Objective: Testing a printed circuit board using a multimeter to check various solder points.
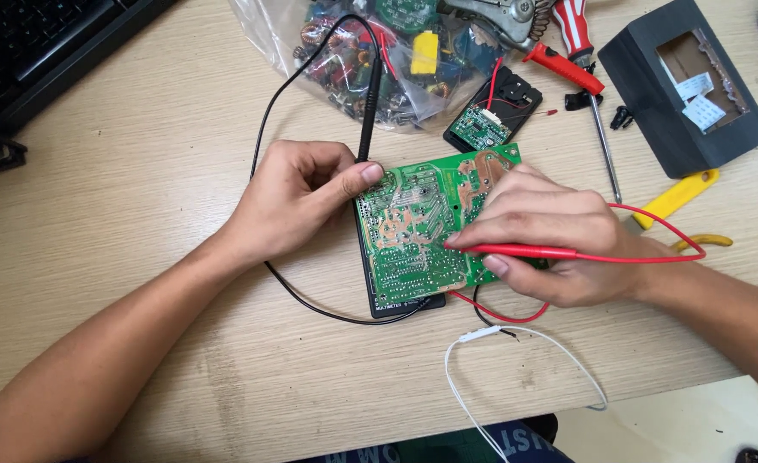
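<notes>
Head view: a green circuit board (426, 227) lies solder side up at the centre of the frame, resting on a black multimeter (405, 302) whose lower edge shows beneath it; this stacking raises the board clear of the wooden tabletop (139, 171) and keeps both within reach. The left hand (297, 201) is closed around a black probe (367, 111), thumb pressed near the tip, so that the point meets the board's upper left corner; the grip is low on the shaft, apparently for steadiness. The black lead (285, 283) loops round the wrist side and back to the meter. The right hand (550, 240) pinches a red probe (525, 252) like a pen, fingers laid flat over the board, tip touching the solder tracks just right of centre. The red lead (662, 225) arcs out to the right and returns under the palm. At the upper middle sits a clear bag of components (370, 51); beside it a small black open device (492, 111), a red-handled screwdriver (568, 69) and, upper right, a dark grey casing (688, 86). A white wire (525, 360) lies loose at the lower edge.
</notes>
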